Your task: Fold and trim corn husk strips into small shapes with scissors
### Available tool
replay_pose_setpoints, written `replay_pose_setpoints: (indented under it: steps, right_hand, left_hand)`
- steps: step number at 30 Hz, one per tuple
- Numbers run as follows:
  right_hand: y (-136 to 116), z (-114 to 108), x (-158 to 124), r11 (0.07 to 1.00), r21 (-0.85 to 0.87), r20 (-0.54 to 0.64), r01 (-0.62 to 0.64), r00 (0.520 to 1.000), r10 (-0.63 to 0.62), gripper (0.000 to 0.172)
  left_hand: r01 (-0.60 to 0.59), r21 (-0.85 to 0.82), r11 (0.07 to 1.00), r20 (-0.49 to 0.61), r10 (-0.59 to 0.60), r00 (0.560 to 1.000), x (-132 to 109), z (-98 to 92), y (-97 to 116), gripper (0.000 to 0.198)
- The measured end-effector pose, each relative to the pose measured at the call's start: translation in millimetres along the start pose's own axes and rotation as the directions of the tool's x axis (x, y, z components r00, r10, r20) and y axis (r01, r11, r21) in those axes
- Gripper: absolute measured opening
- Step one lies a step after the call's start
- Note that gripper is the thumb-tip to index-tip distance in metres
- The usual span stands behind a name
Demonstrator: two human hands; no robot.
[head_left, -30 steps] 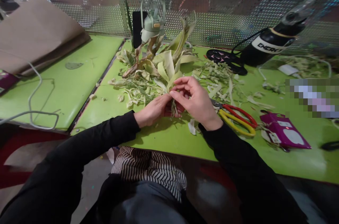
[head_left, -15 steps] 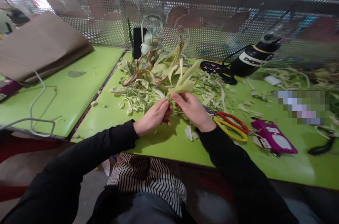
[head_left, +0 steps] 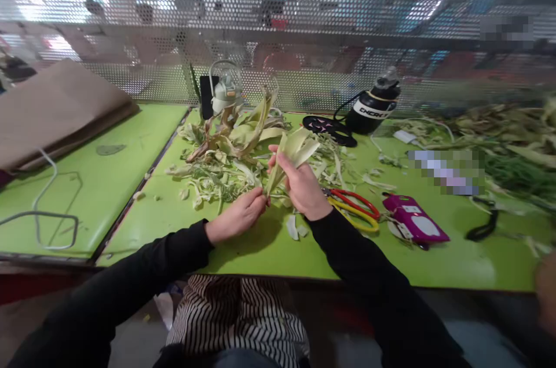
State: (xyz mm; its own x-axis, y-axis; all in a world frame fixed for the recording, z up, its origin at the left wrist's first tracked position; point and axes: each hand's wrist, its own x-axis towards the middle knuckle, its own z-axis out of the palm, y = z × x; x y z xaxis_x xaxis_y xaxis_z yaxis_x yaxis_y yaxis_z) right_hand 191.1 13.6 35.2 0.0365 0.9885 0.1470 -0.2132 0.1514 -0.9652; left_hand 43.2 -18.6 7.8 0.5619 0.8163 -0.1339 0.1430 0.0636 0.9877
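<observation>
Pale green corn husk (head_left: 295, 149) leaves fan out in front of me. My left hand (head_left: 243, 212) pinches the narrow lower end of the husk, fingers closed. Around its middle my right hand (head_left: 304, 187) is wrapped, thumb on the near side and leaf tips fanning past the fingers. Just beyond both hands lies a heap of husk leaves (head_left: 252, 131), some brown and dry, with shredded green bits (head_left: 217, 174) nearer me. Scissors (head_left: 354, 208) with red and yellow handles rest right of my right wrist, their blades partly hidden.
A pale green bottle (head_left: 226, 93) and a black phone (head_left: 208, 95) stand by the perforated screen. Right of them are a black bottle (head_left: 371, 110), a purple device (head_left: 414, 220) and more husks (head_left: 512, 130). A brown paper bag (head_left: 65, 107) and bent wire (head_left: 54, 246) lie left.
My view has tilted up and shifted to the right. The right hand has moved up along the husk and now wraps it, while my left hand keeps its lower end pinched.
</observation>
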Motion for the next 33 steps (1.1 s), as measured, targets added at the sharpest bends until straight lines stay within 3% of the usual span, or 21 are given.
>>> replay_pose_setpoints:
  steps: [6,13,25,28,33]
  right_hand:
    - [-3.7,2.2,-1.5,0.980,0.173,0.035,-0.101,0.995,0.096,0.037]
    - [-0.6,2.2,0.4,0.949,0.283,0.065,-0.136,0.990,0.123,0.035]
    - [-2.3,5.6,0.4,0.952,0.288,0.132,-0.100,0.989,0.064,0.022]
    - [-3.1,6.6,0.4,0.970,0.230,0.123,-0.084,0.991,0.056,0.022]
    - [-4.7,7.4,-0.6,0.993,0.104,0.100,-0.056,0.994,0.046,0.022]
  left_hand:
    - [0.022,0.038,0.999,0.036,-0.023,0.999,-3.3,-0.4,6.0,0.013]
    - [0.079,-0.154,0.985,0.128,-0.059,0.990,-5.5,-1.0,6.7,0.004]
    - [0.082,-0.123,0.989,0.158,-0.062,0.986,-4.5,-5.4,8.8,0.009]
    - [0.093,-0.177,0.980,0.195,-0.057,0.979,-2.6,-7.3,7.9,0.003]
    - [0.031,-0.264,0.964,0.214,0.027,0.976,-0.1,-8.2,0.1,0.011]
